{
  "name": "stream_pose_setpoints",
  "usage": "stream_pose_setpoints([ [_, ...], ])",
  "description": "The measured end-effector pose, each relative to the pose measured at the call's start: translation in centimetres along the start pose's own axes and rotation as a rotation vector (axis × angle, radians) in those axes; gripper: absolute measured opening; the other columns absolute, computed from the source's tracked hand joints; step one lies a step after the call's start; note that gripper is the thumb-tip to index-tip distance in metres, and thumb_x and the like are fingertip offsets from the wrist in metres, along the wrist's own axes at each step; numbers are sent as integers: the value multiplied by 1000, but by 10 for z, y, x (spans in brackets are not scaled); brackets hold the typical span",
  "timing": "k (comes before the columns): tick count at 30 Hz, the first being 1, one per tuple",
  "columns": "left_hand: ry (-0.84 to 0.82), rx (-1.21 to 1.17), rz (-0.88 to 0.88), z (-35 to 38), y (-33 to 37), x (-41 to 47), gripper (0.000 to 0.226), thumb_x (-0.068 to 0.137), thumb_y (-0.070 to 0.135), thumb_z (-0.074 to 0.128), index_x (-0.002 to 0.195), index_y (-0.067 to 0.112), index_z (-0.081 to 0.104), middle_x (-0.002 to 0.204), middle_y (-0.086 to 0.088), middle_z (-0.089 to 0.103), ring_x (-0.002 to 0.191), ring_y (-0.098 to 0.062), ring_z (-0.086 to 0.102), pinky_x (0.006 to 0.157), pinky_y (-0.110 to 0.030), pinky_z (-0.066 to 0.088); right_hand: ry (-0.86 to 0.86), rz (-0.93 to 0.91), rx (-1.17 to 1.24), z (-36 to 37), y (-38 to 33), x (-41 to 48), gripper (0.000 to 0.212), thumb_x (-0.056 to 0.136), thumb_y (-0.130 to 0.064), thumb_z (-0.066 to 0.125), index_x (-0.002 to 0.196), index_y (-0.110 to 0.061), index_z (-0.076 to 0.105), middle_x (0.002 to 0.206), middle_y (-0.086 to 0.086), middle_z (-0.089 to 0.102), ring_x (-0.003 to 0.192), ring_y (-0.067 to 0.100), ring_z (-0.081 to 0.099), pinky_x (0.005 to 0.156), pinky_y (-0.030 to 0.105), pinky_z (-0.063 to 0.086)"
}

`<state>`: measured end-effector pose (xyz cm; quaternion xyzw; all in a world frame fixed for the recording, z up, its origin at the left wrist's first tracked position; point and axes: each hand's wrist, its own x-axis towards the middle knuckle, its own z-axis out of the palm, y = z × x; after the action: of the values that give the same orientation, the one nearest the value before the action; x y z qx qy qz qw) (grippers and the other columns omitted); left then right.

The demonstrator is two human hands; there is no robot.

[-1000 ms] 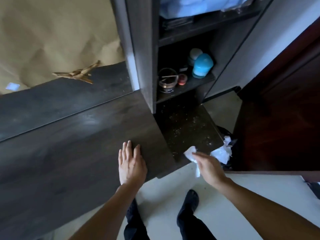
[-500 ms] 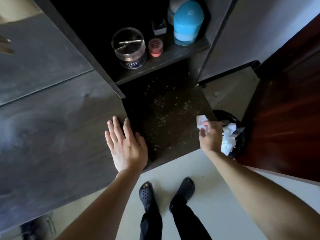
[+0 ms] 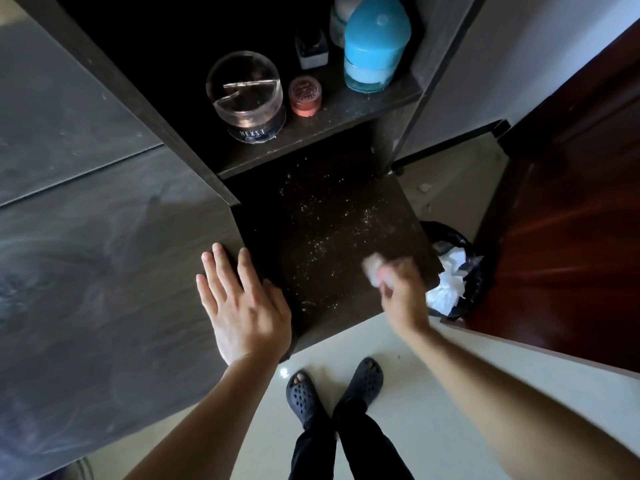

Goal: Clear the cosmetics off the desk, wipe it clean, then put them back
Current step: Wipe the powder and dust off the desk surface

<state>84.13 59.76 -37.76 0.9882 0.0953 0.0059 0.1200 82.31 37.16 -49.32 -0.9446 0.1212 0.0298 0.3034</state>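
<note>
My left hand (image 3: 242, 306) lies flat, fingers spread, on the dark wooden desk (image 3: 104, 289) near its front edge. My right hand (image 3: 401, 292), blurred by motion, grips a crumpled white tissue (image 3: 375, 270) over the lower dark shelf surface (image 3: 322, 244), which is speckled with pale crumbs. On the shelf above stand a clear round jar (image 3: 247, 98), a small pink pot (image 3: 306, 95), a small dark bottle (image 3: 311, 48) and a blue-capped container (image 3: 374, 43).
A black-lined bin (image 3: 457, 271) with crumpled white tissues sits on the floor right of the shelf. A dark red wooden door (image 3: 571, 220) stands at the right. My feet in dark clogs (image 3: 332, 389) stand on the pale floor.
My right hand with the tissue has moved left from the bin's edge onto the speckled shelf surface. The view has come closer. My left hand stays flat on the desk.
</note>
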Motion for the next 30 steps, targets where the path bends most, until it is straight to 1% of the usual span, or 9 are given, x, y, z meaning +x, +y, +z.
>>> stream_pose_setpoints([
  [4, -14, -6, 9, -2, 3, 2, 58, 84, 25, 37, 137, 2, 38, 152, -27, 22, 143, -39, 12, 117, -51, 9, -181, -222, 48, -12, 14, -31, 21, 77, 5, 61, 79, -16, 63, 87, -1, 54, 83, 17, 54, 66, 26, 45],
  [9, -14, -8, 32, -1, -1, 4, 59, 83, 24, 37, 138, 3, 38, 152, -26, 22, 143, -39, 12, 118, -51, 9, 152, 79, -105, -37, 31, 86, 23, 77, 10, 54, 88, -6, 68, 98, 17, 60, 93, 37, 58, 77, 30, 42],
  [11, -8, -1, 32, -1, -3, 5, 60, 82, 26, 36, 138, 3, 37, 152, -26, 22, 143, -39, 12, 118, -51, 9, 158, -22, -116, -18, 17, 81, 27, 82, 6, 48, 98, -4, 66, 113, 20, 57, 111, 41, 53, 91, 34, 44],
  [14, -17, 12, 43, -2, -5, 5, 61, 82, 28, 33, 138, 3, 37, 152, -26, 22, 143, -39, 12, 118, -51, 10, -32, -359, -136, 11, 10, 8, 42, 92, -6, 52, 134, -6, 49, 145, 17, 41, 138, 33, 32, 112, 40, 32],
  [17, -20, 23, 48, -5, -3, 8, 60, 83, 27, 34, 138, 3, 38, 151, -26, 23, 143, -39, 13, 118, -50, 9, -285, -625, -193, -9, 27, -13, 45, 98, -24, 44, 142, -13, 41, 153, 7, 30, 144, 25, 21, 115, 43, 27],
  [19, -8, 20, 47, -6, -3, 11, 59, 83, 26, 36, 137, 2, 39, 151, -26, 24, 142, -40, 15, 118, -50, 9, -298, -647, -307, -27, 38, 32, 48, 99, -38, 33, 143, -18, 38, 155, 5, 23, 145, 24, 16, 114, 46, 27],
  [24, 32, 12, 28, -3, -3, 10, 57, 83, 26, 38, 135, 2, 42, 149, -26, 27, 141, -41, 19, 116, -51, 14, -243, -381, -412, -18, 17, 108, 68, 96, -53, 17, 149, -12, 21, 158, 14, 9, 146, 27, 3, 118, 45, 13],
  [28, 37, 14, 5, -3, -1, 9, 58, 83, 28, 37, 135, 2, 42, 149, -25, 28, 140, -41, 20, 116, -51, 15, -501, -802, -351, -19, 35, 27, 58, 97, -41, 31, 148, -14, 26, 158, 7, 15, 147, 20, 5, 117, 44, 15],
  [30, 43, 15, 0, -3, 2, 8, 58, 84, 28, 38, 135, 2, 41, 150, -24, 27, 141, -40, 20, 117, -51, 14, -614, -937, -337, -37, 51, 43, 56, 98, -39, 30, 149, -16, 23, 158, 2, 13, 147, 15, 3, 117, 40, 12],
])
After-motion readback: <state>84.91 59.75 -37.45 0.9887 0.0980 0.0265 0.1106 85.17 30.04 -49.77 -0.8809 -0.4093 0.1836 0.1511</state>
